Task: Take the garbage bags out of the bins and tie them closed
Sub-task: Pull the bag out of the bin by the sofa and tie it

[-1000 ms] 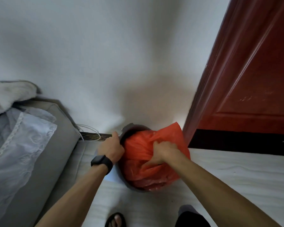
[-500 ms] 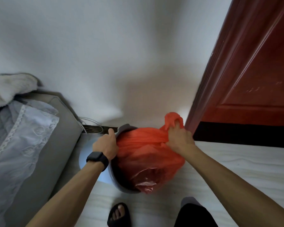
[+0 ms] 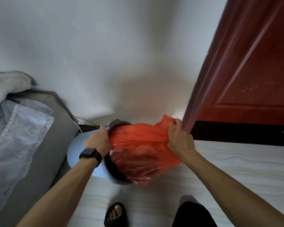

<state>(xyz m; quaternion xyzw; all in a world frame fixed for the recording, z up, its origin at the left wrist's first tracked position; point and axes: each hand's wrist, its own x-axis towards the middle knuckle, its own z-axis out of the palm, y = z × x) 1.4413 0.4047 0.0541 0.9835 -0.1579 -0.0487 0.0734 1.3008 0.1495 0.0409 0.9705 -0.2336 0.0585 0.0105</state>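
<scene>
An orange-red plastic garbage bag bulges halfway out of a pale blue bin with a dark grey rim. The bin is tipped over toward the right on the floor by the wall. My left hand, with a black watch on the wrist, grips the bin's rim on the left side. My right hand is closed on the gathered top of the bag and holds it stretched to the right, next to the door frame. The bag's lower part still lies inside the bin's mouth.
A dark red door and its frame stand close on the right. A grey sofa with a lace cover fills the left. White cables lie by the wall behind the bin. My sandalled foot is below the bin.
The bin has tipped further onto its side. My right hand has pulled the bag's top rightward and out, so more of the bag is outside the bin. My left hand stays on the rim.
</scene>
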